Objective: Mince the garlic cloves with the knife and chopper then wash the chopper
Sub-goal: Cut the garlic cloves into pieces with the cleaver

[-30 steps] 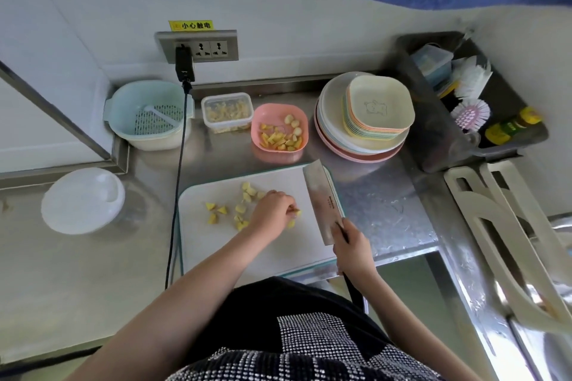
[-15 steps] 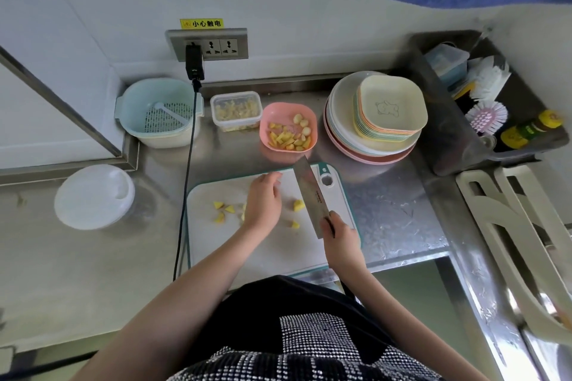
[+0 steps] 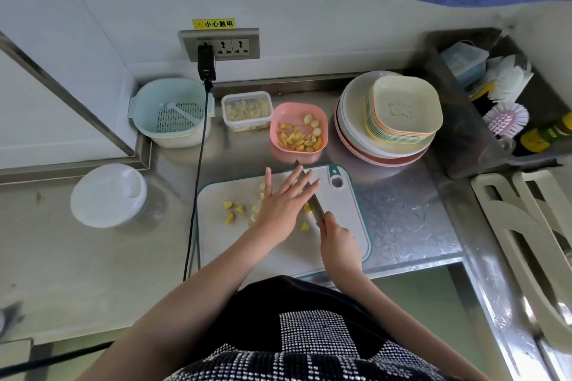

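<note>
The steel counter (image 3: 402, 226) carries everything, and the white cutting board (image 3: 346, 226) lies square in front of the person, its near edge close to the counter's lip, which leaves little spare room on the body side of the right hand's grip on the handle. Beyond that grip, toward the wall, sit a stack of plates and square dishes (image 3: 399, 114), a pale blue strainer basket (image 3: 173, 114), a pink bowl (image 3: 298, 128) of cut garlic and a clear tub (image 3: 246, 110); a round white lid (image 3: 108, 195) rests well off on the left-hand side, and a black cable (image 3: 198, 170) hangs down just beside the board's left edge, so a wide sweep that way could snag it. The left hand (image 3: 283, 206) lies flat and open, fingers spread, palm pressed down over the knife (image 3: 315, 206), probably to bear weight on the blade and crush or rock through the cloves beneath. The right hand (image 3: 339, 240) is closed around the knife's handle, steadying it at the near end. The garlic pieces (image 3: 233, 210) are scattered on the board, most to the left of the grip, a few (image 3: 305, 226) just beside the blade. Open board lies to the right of the grip, the easiest direction to shift. I judge the mincing to be at an early stage; which item is the chopper cannot be told.
</note>
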The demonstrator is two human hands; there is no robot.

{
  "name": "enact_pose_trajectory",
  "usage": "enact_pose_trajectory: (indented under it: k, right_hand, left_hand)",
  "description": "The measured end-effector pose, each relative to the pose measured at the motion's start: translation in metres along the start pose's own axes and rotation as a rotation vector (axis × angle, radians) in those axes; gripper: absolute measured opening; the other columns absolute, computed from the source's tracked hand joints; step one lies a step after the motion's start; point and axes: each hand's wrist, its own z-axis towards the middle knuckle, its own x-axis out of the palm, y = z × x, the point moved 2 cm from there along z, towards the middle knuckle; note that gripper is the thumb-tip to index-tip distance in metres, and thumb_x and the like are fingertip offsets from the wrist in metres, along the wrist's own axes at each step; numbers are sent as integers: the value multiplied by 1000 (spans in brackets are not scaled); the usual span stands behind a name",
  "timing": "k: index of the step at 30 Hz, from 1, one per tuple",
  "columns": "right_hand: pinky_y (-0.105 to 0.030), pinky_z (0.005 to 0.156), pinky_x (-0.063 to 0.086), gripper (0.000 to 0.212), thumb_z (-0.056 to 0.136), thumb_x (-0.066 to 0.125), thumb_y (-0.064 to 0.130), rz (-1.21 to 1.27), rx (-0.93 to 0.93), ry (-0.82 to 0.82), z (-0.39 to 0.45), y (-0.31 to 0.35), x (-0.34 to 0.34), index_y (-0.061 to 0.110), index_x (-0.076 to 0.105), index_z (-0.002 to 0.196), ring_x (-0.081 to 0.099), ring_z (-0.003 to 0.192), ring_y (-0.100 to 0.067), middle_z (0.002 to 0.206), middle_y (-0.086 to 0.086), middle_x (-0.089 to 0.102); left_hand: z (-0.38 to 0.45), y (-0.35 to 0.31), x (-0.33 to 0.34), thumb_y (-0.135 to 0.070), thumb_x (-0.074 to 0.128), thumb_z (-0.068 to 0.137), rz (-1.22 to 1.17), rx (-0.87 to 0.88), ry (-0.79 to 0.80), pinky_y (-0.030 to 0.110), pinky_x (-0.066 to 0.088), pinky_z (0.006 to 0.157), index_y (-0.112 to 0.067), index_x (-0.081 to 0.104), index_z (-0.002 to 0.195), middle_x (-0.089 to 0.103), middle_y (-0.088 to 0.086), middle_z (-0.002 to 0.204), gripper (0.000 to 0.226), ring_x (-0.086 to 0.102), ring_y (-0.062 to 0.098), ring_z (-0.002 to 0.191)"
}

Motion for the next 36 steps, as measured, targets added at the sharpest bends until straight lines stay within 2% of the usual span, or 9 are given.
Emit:
enact_pose_trajectory:
  k: [12,15,17,18,20,22,25,31,36]
  right_hand:
    - [-33,59,37,12,100,39,24,-3,6,107,21,-3,-8,18,35,91,49,69,-29,89,-14,62]
    - [-37,54,46,19,99,44,27,138,-14,148,24,-6,-21,10,46,91,53,68,-30,80,-12,58]
    - [-36,45,49,19,98,44,23,256,-16,160,24,-11,-31,7,51,92,52,63,-30,72,-9,53]
    - [-34,41,48,18,99,43,22,289,-15,147,24,-14,-34,8,51,92,51,61,-29,70,-7,51]
    - [-36,39,49,18,100,42,22,325,-12,106,22,-18,-40,9,51,93,51,60,-28,68,-5,49]
    - [-42,45,52,18,100,41,23,318,-21,83,18,-19,-42,10,51,93,51,60,-26,67,-4,50]
    - [-38,52,42,19,101,39,27,262,-58,75,12,-21,-40,14,49,90,50,61,-27,67,-3,53]
    - [-34,51,32,20,100,42,29,210,-96,75,-5,-23,-30,17,43,84,47,58,-30,65,-8,53]
    - [-34,52,32,20,100,41,29,167,-100,122,-9,-22,-23,16,41,85,47,61,-31,64,-5,50]
  left_hand:
    - [8,4,-1,-2,41,91,77,-14,140,52,-18,111,-27,-12,152,-14,-2,161,84,0,15,149]
    - [16,3,-6,0,39,91,68,4,191,56,-16,112,-26,-7,153,-9,-5,161,81,-4,14,148]
    - [14,8,-9,2,43,88,-25,-32,74,54,-2,116,-24,7,154,7,-4,161,79,8,19,148]
    - [8,11,-8,2,48,85,-90,-79,-70,51,15,115,-19,22,151,25,1,157,75,25,25,143]
    - [-5,18,-1,-4,58,78,-181,-185,-287,44,42,88,-8,53,124,55,11,123,47,54,35,113]
    - [-14,15,9,-20,61,83,-257,-193,-166,38,41,79,-10,55,105,56,8,107,25,56,31,102]
    - [-16,1,24,-44,60,87,-253,-103,156,32,36,84,-16,56,101,55,2,112,32,53,22,108]
    - [-11,-1,31,-30,52,93,-161,-114,104,36,38,86,-12,59,110,52,7,116,26,54,28,111]
    - [-21,15,29,-21,62,84,-213,-99,13,40,41,77,-9,60,83,58,11,94,12,60,35,93]
